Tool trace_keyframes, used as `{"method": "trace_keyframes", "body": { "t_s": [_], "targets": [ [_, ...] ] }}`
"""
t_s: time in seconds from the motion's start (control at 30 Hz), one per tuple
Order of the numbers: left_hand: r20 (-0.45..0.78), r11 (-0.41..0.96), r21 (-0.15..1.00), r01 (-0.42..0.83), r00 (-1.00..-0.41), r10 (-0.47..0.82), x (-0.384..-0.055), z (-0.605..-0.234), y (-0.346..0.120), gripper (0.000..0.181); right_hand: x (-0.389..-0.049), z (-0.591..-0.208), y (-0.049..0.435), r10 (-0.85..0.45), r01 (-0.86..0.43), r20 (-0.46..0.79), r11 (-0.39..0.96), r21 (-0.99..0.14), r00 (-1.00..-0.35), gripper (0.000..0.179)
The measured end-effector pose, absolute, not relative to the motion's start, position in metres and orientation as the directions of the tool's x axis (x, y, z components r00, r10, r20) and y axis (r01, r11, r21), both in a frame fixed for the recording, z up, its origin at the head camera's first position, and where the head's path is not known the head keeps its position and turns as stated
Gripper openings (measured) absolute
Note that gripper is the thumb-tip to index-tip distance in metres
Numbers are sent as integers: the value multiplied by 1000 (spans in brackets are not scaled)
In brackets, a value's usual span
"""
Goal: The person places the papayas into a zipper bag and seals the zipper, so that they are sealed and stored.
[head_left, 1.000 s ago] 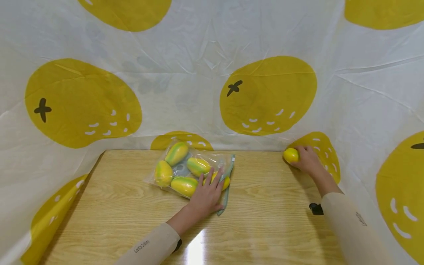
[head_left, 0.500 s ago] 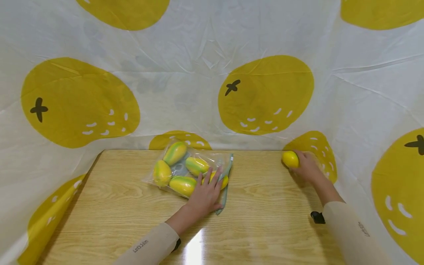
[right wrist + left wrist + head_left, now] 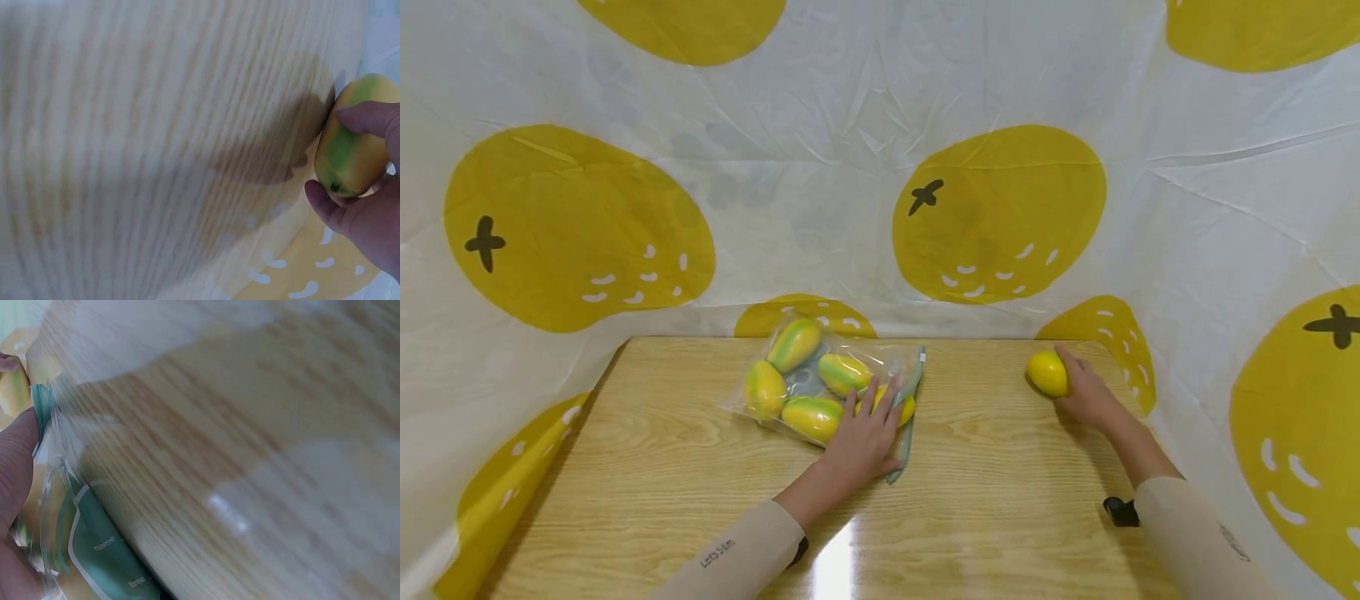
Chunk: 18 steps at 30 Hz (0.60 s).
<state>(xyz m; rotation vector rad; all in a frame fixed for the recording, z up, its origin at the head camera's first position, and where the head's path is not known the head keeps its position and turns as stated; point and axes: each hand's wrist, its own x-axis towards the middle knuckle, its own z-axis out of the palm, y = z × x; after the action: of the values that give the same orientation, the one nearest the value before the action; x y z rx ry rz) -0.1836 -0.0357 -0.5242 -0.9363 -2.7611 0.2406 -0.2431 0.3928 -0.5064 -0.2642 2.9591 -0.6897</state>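
Observation:
A clear zip bag [image 3: 891, 362] with a green zip edge lies on the table, several yellow-green mangoes [image 3: 811, 418] inside it. My left hand [image 3: 859, 442] rests on the bag's right part, fingers spread over one mango. In the left wrist view the thumb [image 3: 17, 465] touches the bag near its green edge. My right hand [image 3: 1084, 392] grips a single mango [image 3: 1047, 373] at the table's far right. Seen from the right wrist, thumb and fingers curl round that mango [image 3: 353, 147], whose green stripe and dark stem end show.
The wood-grain table [image 3: 985, 500] ends at a white cloth [image 3: 820, 225] printed with big yellow fruits, which hangs at the back and both sides. Glare lies on the table's front. A black wrist mount [image 3: 1122, 512] sits under the right sleeve.
My right hand has drawn the mango slightly left and toward me, away from the back corner. The left hand and the bag stay in place, with only a small view shift.

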Motion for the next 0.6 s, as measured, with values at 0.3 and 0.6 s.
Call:
{"method": "trace_keyframes", "body": {
  "t_s": [0.3,0.6],
  "targets": [
    [149,781,-227,583,-771,619,-183,-524,-35,106,-232,-498,385,-253,-214,-7,834,-509,-967,90],
    [158,781,-232,580,-770,619,-183,-525,-36,105,-219,-481,361,-252,-199,-18,806,-557,-968,82]
  ]
}}
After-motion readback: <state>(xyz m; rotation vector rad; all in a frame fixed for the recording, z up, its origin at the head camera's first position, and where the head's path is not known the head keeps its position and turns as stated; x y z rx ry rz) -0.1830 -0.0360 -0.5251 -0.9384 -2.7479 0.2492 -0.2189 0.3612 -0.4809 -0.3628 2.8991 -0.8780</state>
